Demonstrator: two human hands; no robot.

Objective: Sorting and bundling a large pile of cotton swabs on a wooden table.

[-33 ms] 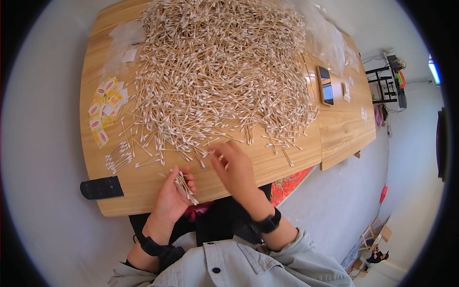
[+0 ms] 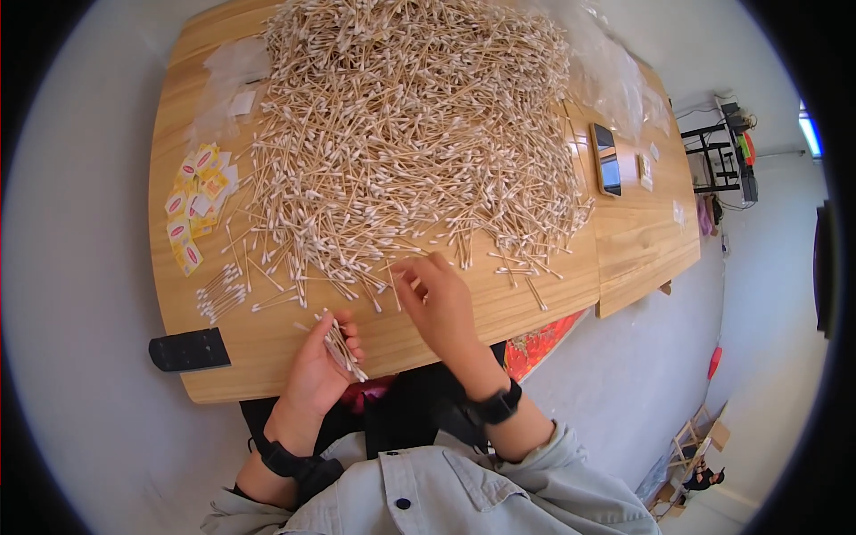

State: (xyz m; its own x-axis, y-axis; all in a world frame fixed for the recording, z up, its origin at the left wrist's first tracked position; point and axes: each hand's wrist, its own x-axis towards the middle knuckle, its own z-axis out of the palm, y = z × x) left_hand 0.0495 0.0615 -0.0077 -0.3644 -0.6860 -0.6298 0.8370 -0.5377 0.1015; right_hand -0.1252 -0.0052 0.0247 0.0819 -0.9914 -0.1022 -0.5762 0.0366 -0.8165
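Observation:
My left hand (image 2: pixel 314 373), palm up near the table's front edge, is closed round a small bundle of cotton swabs (image 2: pixel 341 348) with wooden sticks and white tips. To its right, my right hand (image 2: pixel 439 308) is closed in a pinch over the near edge of a large heap of loose cotton swabs (image 2: pixel 401 143). A single cotton swab (image 2: pixel 395 290) shows at its thumb and fingertips. A small group of swabs lies side by side (image 2: pixel 221 292) left of my left hand.
Yellow and white printed cards (image 2: pixel 194 205) lie at the left, by a clear plastic bag (image 2: pixel 234 71). A black object (image 2: pixel 189 349) overhangs the left front corner. A phone (image 2: pixel 607 160) and more clear plastic (image 2: pixel 611 80) are at the right of the wooden table (image 2: pixel 646 259).
My right hand has shifted slightly farther from me, and a swab's stick shows more clearly at its fingertips. My left hand and its bundle have hardly moved.

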